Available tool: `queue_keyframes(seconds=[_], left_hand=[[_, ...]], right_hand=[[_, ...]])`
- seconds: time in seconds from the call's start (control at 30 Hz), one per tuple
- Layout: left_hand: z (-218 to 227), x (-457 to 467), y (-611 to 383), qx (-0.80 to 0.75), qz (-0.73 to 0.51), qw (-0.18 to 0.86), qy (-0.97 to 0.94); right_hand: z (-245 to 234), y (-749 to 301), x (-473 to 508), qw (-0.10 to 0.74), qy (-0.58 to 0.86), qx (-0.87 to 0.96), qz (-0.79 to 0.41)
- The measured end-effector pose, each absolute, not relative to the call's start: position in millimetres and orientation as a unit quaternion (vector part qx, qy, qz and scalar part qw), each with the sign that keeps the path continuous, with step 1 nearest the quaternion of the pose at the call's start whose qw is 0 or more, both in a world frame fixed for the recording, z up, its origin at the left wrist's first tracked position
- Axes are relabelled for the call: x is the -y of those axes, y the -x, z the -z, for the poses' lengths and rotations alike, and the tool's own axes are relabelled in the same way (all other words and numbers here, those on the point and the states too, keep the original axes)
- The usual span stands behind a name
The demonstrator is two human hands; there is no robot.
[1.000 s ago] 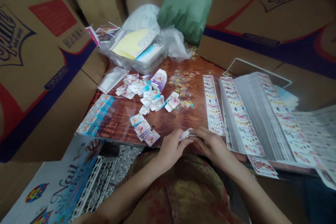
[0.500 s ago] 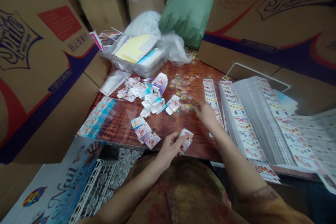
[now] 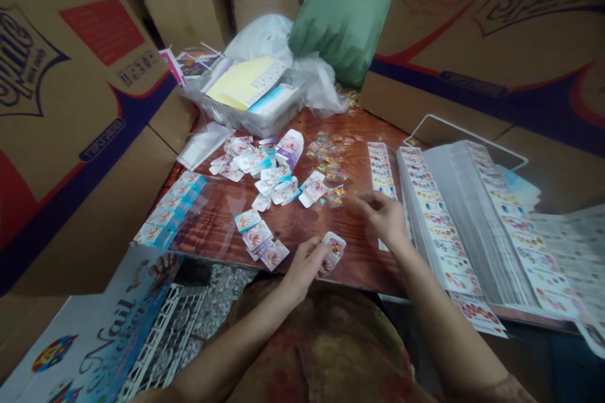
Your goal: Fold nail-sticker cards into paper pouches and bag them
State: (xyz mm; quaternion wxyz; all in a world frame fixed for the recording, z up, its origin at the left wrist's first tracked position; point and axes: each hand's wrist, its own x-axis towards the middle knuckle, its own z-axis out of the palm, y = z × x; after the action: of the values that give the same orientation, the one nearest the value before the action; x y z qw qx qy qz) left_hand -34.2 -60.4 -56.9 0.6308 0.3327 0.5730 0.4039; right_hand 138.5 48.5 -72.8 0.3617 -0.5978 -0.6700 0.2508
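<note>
My left hand (image 3: 302,269) is closed on a small printed box (image 3: 334,250) with an open flap, near the table's front edge. To the right of it, my right hand (image 3: 385,219) hovers over the wood with thumb and fingers pinched together. Whatever lies between those fingertips is too small and blurred to name. Just beyond them are small, shiny, colourful packets (image 3: 328,154), scattered loosely. Left of the packets lies a heap of small printed boxes (image 3: 271,182), some with flaps up. Several more small boxes (image 3: 259,239) lie closer to my left hand.
A row of blue boxes (image 3: 172,211) lines the table's left edge. Sticker strips (image 3: 437,220) are stacked at the right, beside a single strip (image 3: 380,167). Behind stands a clear plastic tub (image 3: 227,114) of papers. Large cartons (image 3: 89,157) flank the table (image 3: 212,220).
My right hand has drawn back from the shiny packets, towards me and slightly right, and its fingers have come together. My left hand still holds the small box in nearly the same place.
</note>
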Motion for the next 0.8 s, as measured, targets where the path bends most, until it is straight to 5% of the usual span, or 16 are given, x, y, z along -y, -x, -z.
queue_keyframes(seconds=[0.1,0.17,0.33,0.5,0.8], left_hand=[[61.1,56.9,34.4,-0.566,-0.419,0.605,-0.371],[66.1,56.1,35.3,-0.562,-0.415,0.573,-0.429],[76.1,58.7,36.1,-0.584,-0.348,0.479,-0.556],[80.2,61.7,36.0,-0.544,-0.358,0.514,-0.558],[62.9,63.9,41.5,-0.548,-0.345,0.463,-0.605]], right_hand=[[51.4,-132.8,-12.2,0.421,0.496,0.672,-0.353],[40.2,-127.8,10.4,0.388,0.439,0.716,-0.380],[39.1,-122.5,33.9,0.333,0.419,0.799,-0.273],[49.3,-126.3,31.5,0.284,0.382,0.850,-0.224],[57.9,-125.6,36.9,0.322,0.377,0.832,-0.248]])
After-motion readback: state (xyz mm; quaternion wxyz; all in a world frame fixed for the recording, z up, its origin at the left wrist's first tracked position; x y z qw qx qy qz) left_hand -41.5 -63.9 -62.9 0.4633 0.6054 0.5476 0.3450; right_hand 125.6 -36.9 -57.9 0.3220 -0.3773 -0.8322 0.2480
